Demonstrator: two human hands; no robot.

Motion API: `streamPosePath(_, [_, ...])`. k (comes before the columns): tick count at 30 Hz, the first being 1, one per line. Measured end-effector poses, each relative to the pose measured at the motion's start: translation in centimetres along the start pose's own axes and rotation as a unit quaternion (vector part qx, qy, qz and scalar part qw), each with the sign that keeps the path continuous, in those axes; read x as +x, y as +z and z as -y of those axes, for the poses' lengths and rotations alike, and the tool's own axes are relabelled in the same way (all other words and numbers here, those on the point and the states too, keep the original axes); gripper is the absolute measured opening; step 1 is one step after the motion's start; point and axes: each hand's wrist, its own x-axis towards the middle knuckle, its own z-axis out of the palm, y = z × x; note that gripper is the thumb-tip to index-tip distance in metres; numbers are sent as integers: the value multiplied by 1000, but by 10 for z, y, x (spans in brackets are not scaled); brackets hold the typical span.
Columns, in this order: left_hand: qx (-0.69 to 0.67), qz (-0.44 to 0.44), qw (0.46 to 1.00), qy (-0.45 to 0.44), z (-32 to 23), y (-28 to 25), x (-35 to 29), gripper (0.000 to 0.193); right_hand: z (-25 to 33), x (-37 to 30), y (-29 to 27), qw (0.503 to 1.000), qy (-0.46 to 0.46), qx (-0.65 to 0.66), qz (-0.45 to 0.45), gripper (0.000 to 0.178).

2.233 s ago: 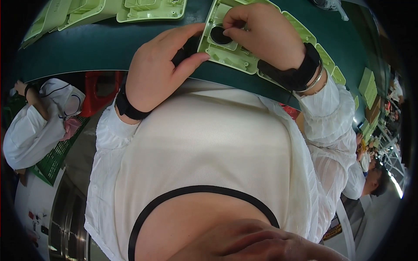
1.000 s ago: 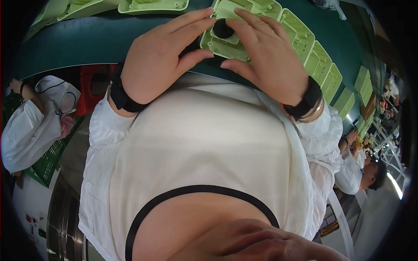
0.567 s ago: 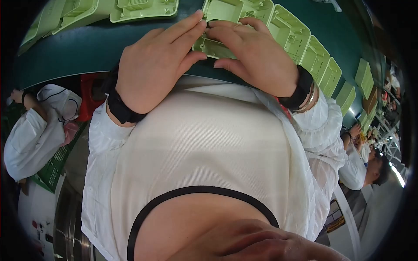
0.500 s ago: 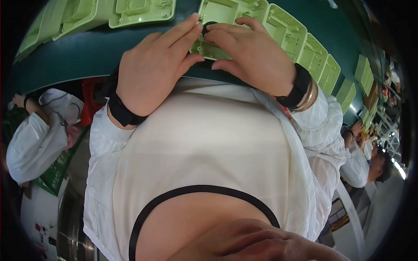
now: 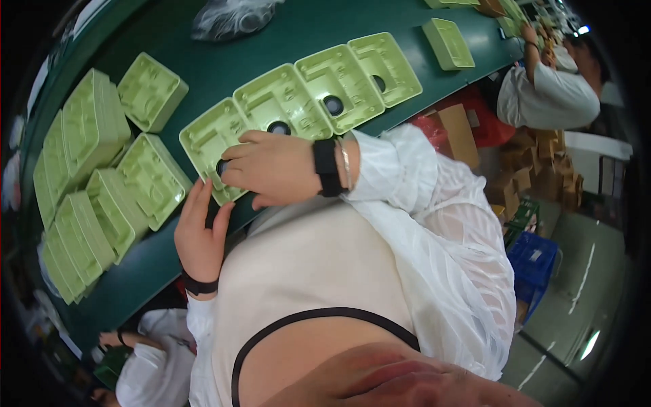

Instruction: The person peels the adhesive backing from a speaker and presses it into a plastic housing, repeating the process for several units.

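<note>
A light green plastic housing (image 5: 207,136) lies open side up at the left end of a row. Over its near end my right hand (image 5: 278,166) is bent, its fingertips pressed on a black round ring-like part (image 5: 220,166), partly covered by them. My left hand (image 5: 198,234) rests at the housing's near left corner, thumb spread from the fingers, with nothing seen in it. Black round parts also sit in the neighbouring housing (image 5: 261,102), the third housing (image 5: 319,71) and the far right housing (image 5: 383,51) of the row.
Several more green housings (image 5: 95,129) stand stacked and side by side at the left of the dark green table (image 5: 203,74). A clear plastic bag (image 5: 234,19) lies at the back. A lone housing (image 5: 449,44) sits farther right. Co-workers in white (image 5: 549,95) work nearby.
The view has swung, bringing the left stacks and the whole row into sight. My right hand remains at the black round part; my left hand has spread to the housing's corner.
</note>
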Motion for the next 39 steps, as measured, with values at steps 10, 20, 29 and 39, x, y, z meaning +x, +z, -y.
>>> streamPosePath(10, [-324,140,933,-76,-22,9,17,40,-7,-143,5,907,289,-129,-279,65])
streamPosePath(20, [-528,242,790,-197,-98,60,83,28,-58,-226,40,748,440,-56,-493,74])
streamPosePath(29, [-599,341,696,-202,-181,124,143,34,-115,-286,55,652,413,81,-631,77])
streamPosePath(39, [-663,332,648,-177,-278,231,220,34,-107,-330,59,600,437,116,-660,61])
